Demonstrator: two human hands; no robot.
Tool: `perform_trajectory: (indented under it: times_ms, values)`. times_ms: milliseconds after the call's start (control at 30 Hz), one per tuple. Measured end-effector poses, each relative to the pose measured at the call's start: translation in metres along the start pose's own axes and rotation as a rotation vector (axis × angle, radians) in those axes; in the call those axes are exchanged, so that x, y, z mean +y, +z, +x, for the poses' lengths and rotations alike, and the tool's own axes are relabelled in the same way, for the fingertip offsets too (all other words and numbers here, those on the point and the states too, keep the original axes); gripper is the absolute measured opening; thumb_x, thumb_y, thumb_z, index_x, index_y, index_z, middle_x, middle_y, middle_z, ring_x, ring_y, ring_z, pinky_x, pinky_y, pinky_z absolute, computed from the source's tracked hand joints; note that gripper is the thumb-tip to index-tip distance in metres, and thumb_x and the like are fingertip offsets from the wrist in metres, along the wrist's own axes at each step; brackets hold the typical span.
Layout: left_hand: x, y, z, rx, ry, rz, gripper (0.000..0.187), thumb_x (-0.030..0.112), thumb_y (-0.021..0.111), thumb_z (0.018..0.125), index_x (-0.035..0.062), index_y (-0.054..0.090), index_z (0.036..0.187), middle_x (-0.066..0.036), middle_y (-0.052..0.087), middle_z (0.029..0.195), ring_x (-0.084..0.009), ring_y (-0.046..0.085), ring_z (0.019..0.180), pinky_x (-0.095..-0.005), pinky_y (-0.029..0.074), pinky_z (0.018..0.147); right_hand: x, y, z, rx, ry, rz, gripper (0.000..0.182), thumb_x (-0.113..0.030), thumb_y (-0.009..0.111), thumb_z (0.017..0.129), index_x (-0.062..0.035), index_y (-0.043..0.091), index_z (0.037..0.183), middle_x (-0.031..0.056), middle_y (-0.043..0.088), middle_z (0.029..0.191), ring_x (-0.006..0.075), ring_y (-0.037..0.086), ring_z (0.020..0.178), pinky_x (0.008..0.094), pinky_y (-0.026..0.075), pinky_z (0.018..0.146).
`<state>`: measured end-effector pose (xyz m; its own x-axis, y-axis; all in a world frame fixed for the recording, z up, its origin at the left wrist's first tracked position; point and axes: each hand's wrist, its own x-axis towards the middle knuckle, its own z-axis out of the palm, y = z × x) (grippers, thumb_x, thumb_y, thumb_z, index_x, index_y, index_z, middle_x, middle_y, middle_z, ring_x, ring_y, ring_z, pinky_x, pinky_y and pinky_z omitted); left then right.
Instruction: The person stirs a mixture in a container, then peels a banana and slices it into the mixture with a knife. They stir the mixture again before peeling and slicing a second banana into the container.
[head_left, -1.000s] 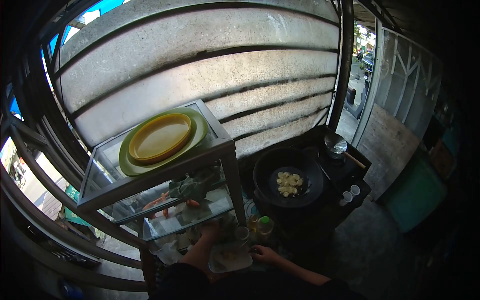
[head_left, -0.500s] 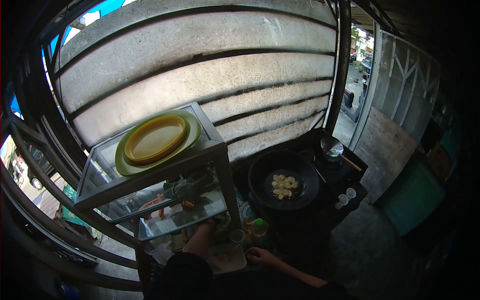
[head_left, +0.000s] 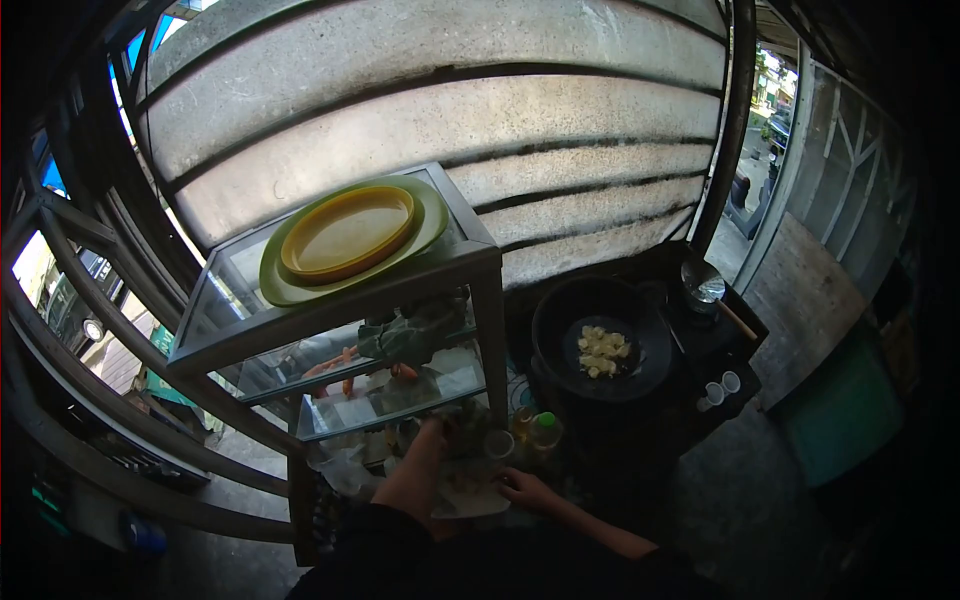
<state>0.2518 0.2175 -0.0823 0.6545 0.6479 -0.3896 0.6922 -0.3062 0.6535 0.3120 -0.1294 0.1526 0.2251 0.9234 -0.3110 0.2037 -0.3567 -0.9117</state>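
Observation:
My left hand (head_left: 437, 432) reaches in under the glass shelf of the display cabinet (head_left: 489, 330); shadow hides its fingers. At the right end of a pale tray (head_left: 470, 506), my right hand (head_left: 520, 487) has its fingers curled in, and what they hold, if anything, is too dark to make out. Small pale pieces lie on the tray. A clear cup (head_left: 499, 444) stands just behind it, beside a bottle with a green cap (head_left: 545, 424). Leafy greens (head_left: 405, 340) and orange-red pieces lie on the cabinet's shelf.
To the right, a black wok (head_left: 560, 350) holds several yellow pieces (head_left: 603, 350) in oil. Beyond it sit a metal strainer with a wooden handle (head_left: 738, 321) and white cups (head_left: 731, 383). Green and yellow plates (head_left: 350, 235) lie on the cabinet top.
The view has shifted, so the cabinet and wok appear farther right and higher. My left hand remains under the shelf and my right hand stays by the tray.

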Motion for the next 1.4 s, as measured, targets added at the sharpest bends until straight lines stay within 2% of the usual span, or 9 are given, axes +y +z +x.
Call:
perform_trajectory:
  times_ms: [100, 167, 233, 300, 433, 733, 967, 1233, 1400]
  values:
    - [0.026, -0.017, -0.03, 0.011, 0.06, 0.003, 0.049, 0.044, 0.044, 0.093, 0.0014, 0.062, 0.11, -0.017, 0.065, 0.104, -0.0286, 0.064, 0.093, -0.0404, 0.052, 0.079, 0.007, 0.005, 0.011, 0.013, 0.001, 0.016, 0.049, -0.038, 0.057, 0.091, -0.0037, 0.052, 0.125, 0.0145, 0.06, 0.118, 0.0231, 0.059, 0.109, 0.0348, 0.046, 0.091]
    - [0.108, -0.082, -0.116, -0.01, -0.164, 0.23, 0.06, 0.051, 0.039, 0.094, 0.0009, 0.058, 0.122, -0.021, 0.06, 0.121, -0.0331, 0.058, 0.112, -0.0439, 0.042, 0.095, 0.026, 0.013, 0.021, 0.118, -0.127, -0.004, 0.045, -0.041, 0.055, 0.091, -0.007, 0.055, 0.121, 0.016, 0.063, 0.106, 0.0241, 0.063, 0.093, 0.036, 0.048, 0.08]
    - [0.083, -0.076, -0.101, -0.048, -0.273, 0.166, 0.066, 0.057, 0.038, 0.092, 0.0026, 0.057, 0.123, -0.022, 0.058, 0.123, -0.0346, 0.055, 0.116, -0.0438, 0.04, 0.097, 0.012, 0.012, 0.018, 0.102, -0.134, -0.009, 0.045, -0.042, 0.055, 0.092, -0.0073, 0.056, 0.119, 0.0136, 0.064, 0.101, 0.0209, 0.062, 0.089, 0.0345, 0.048, 0.078]
    - [0.05, -0.064, -0.094, 0.008, 0.087, 0.254, 0.07, 0.062, 0.037, 0.091, 0.0033, 0.056, 0.124, -0.022, 0.06, 0.119, -0.0365, 0.057, 0.112, -0.0435, 0.044, 0.093, -0.003, 0.012, 0.016, 0.051, -0.023, 0.157, 0.04, -0.04, 0.051, 0.095, -0.007, 0.058, 0.116, 0.0067, 0.061, 0.087, 0.0133, 0.058, 0.079, 0.03, 0.047, 0.073]
    - [0.105, -0.122, -0.209, 0.05, -0.004, -0.187, 0.052, 0.046, 0.055, 0.091, 0.0042, 0.057, 0.123, -0.015, 0.067, 0.097, -0.027, 0.066, 0.083, -0.0361, 0.051, 0.077, -0.027, 0.009, 0.011, -0.034, -0.046, 0.442, 0.033, -0.034, 0.044, 0.1, -0.0068, 0.059, 0.113, -0.0037, 0.047, 0.072, 0.0051, 0.044, 0.065, 0.0237, 0.039, 0.06]
    - [0.114, -0.218, -0.356, 0.121, 0.261, -1.396, 0.049, 0.019, 0.071, 0.084, -0.0007, 0.052, 0.124, -0.01, 0.062, 0.109, -0.018, 0.064, 0.083, -0.0334, 0.054, 0.08, -0.166, 0.037, 0.013, -0.008, -0.454, 0.051, 0.041, -0.023, 0.06, 0.093, -0.0127, 0.05, 0.131, 0.0001, 0.056, 0.07, 0.0082, 0.048, 0.062, 0.0253, 0.042, 0.061]
    - [0.079, -0.244, -0.41, -0.012, 0.565, -1.478, 0.056, 0.026, 0.074, 0.081, 0.001, 0.051, 0.125, -0.013, 0.061, 0.115, -0.0234, 0.064, 0.096, -0.0348, 0.052, 0.085, -0.248, 0.109, 0.003, -0.135, -0.681, -0.17, 0.072, -0.023, 0.069, 0.085, -0.0157, 0.033, 0.147, 0.0049, 0.059, 0.066, 0.0095, 0.05, 0.057, 0.0268, 0.044, 0.061]
    - [0.061, -0.252, -0.445, -0.189, 0.669, -1.89, 0.07, 0.04, 0.062, 0.088, 0.0108, 0.033, 0.143, -0.014, 0.058, 0.12, -0.0241, 0.061, 0.101, -0.0362, 0.052, 0.087, -0.261, 0.151, 0.0, -0.325, -0.73, -0.196, 0.077, -0.022, 0.071, 0.084, -0.007, 0.029, 0.147, 0.0013, 0.057, 0.066, 0.0058, 0.047, 0.06, 0.0234, 0.042, 0.06]
    - [0.067, -0.269, -0.455, -0.303, 0.643, -2.028, 0.048, 0.017, 0.048, 0.095, 0.0131, 0.033, 0.14, -0.016, 0.052, 0.131, -0.0252, 0.059, 0.109, -0.0372, 0.052, 0.091, -0.271, 0.156, -0.01, -0.321, -0.73, -0.271, 0.075, -0.021, 0.072, 0.083, -0.0088, 0.032, 0.146, 0.0024, 0.058, 0.065, 0.0072, 0.049, 0.058, 0.0246, 0.043, 0.06]
